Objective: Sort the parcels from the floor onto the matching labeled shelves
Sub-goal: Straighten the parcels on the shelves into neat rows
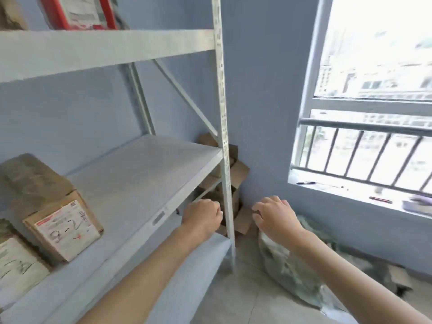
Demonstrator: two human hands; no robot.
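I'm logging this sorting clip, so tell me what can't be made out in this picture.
Head view only:
- Brown cartons in the corner: mostly hidden behind the shelf upright.
- Shelf label: too blurred to read.
- Red parcel: cut off by the top edge.
- Grey-green bag on the floor: partly covered by the right forearm.
- Both hands, left, right: fingertips curl away, contact unclear.

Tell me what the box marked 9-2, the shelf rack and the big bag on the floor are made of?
Box: brown cardboard, matte, creased, with a paper label. Rack: likely painted metal, pale grey, with a punched upright. Bag: probably thin plastic film, wrinkled and slightly glossy; blur leaves it uncertain.
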